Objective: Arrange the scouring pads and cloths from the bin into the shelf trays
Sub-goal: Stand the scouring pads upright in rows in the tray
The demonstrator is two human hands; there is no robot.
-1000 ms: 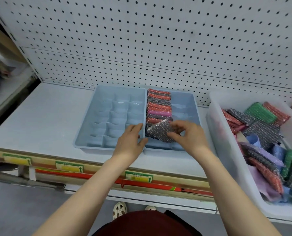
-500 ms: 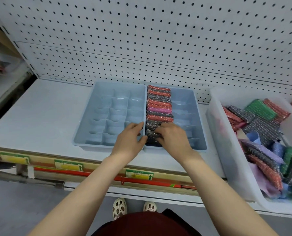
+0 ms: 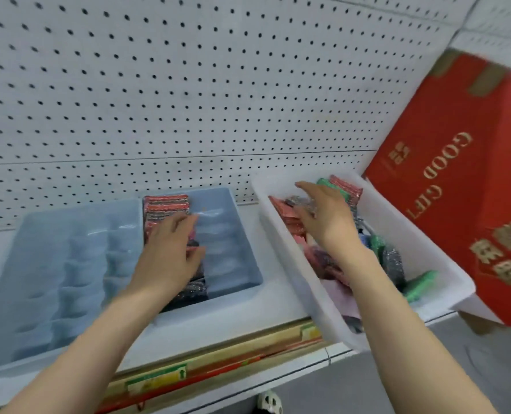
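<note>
Two pale blue trays sit side by side on the shelf: a bare one (image 3: 69, 264) on the left and one (image 3: 230, 234) holding a row of red, pink and silver scouring pads (image 3: 166, 204) on edge. My left hand (image 3: 170, 252) lies flat on that row, fingers spread, holding nothing. A white bin (image 3: 421, 249) to the right holds mixed red, green and silver pads and cloths (image 3: 391, 258). My right hand (image 3: 325, 216) reaches into the bin's far end over a silver pad (image 3: 297, 201), fingers apart and touching the pile.
A white pegboard (image 3: 188, 85) backs the shelf. A red carton (image 3: 472, 189) printed GOOD GIFT leans right behind the bin. The shelf's front edge (image 3: 218, 363) carries green and yellow price labels. The bin overhangs the shelf edge at the right.
My right hand let go of the silver pad in the tray row and swung right into the bin. My left hand moved onto the row. The view shifted right and tilted.
</note>
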